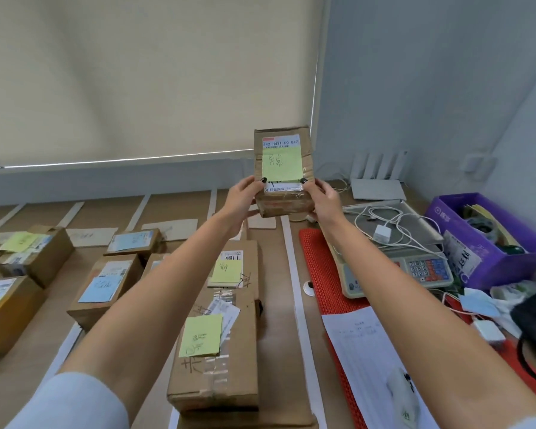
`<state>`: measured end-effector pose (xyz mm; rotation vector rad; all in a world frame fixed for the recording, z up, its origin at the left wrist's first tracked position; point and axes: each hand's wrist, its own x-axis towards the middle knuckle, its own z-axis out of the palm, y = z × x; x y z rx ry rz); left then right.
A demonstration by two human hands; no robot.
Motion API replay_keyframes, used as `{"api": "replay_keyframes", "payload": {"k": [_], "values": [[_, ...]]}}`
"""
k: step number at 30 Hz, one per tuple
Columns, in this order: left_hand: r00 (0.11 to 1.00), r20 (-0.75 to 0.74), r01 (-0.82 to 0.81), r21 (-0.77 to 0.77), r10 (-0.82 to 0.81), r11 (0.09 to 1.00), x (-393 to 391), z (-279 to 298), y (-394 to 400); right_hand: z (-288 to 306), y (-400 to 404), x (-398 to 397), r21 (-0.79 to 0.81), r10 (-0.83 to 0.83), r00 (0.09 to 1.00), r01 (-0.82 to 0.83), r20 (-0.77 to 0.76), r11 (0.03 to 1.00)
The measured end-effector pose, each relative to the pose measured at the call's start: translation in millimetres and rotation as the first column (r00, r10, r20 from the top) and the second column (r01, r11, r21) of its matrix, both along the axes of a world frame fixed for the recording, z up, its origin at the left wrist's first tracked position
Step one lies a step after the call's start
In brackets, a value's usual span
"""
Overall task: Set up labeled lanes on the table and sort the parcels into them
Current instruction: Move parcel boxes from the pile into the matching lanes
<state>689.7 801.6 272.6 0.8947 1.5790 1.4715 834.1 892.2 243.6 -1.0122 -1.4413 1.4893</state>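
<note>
- Your left hand and right hand each grip the lower end of a small brown cardboard parcel, raised above the counter.
- Its long axis stands upright, green-noted face toward you.

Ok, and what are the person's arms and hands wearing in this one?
Both forearms are bare. A pale, whitish sleeve is pushed up above the left elbow, and another sleeve edge shows at the right. The left hand and right hand are gloveless, with dark-painted nails.
</note>
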Motion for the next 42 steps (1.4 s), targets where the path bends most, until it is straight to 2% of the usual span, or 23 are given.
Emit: {"api": "replay_keyframes", "payload": {"k": [5,9,15,20,26,32,38,40,42], "values": [[0.998,0.01,-0.058,-0.1,0.059,0.993,-40,-56,56,-56,54,-40,-0.052,0.016,0.996,-0.011,0.086,0.999],[0.992,0.021,-0.116,-0.177,0.121,0.977,-75,-113,104,-116,99,-76,-0.115,0.038,0.995,-0.026,0.097,0.993],[0.963,-0.108,-0.267,-0.28,0.246,0.922,-106,-191,154,-203,147,-110,-0.2,0.067,0.982,-0.031,0.175,0.979],[0.954,-0.26,-0.25,-0.402,0.152,0.881,-111,-220,165,-242,153,-114,-0.239,0.083,0.961,-0.019,0.263,0.971],[0.95,-0.302,-0.22,-0.474,0.077,0.853,-99,-216,166,-248,147,-110,-0.293,0.144,0.925,-0.037,0.351,0.955],[0.941,-0.336,-0.206,-0.498,0.032,0.842,-90,-208,165,-239,139,-109,-0.275,0.172,0.9,-0.061,0.401,0.96],[0.942,-0.327,-0.233,-0.469,0.077,0.852,-81,-185,142,-202,129,-92,-0.14,0.103,0.869,-0.039,0.484,0.989],[0.952,-0.287,-0.229,-0.424,0.11,0.876,-74,-169,122,-180,116,-84,-0.111,0.099,0.88,-0.053,0.465,0.992],[0.971,-0.176,-0.214,-0.357,0.16,0.909,-68,-154,98,-154,98,-77,-0.091,0.108,0.897,-0.076,0.43,0.993]]}}
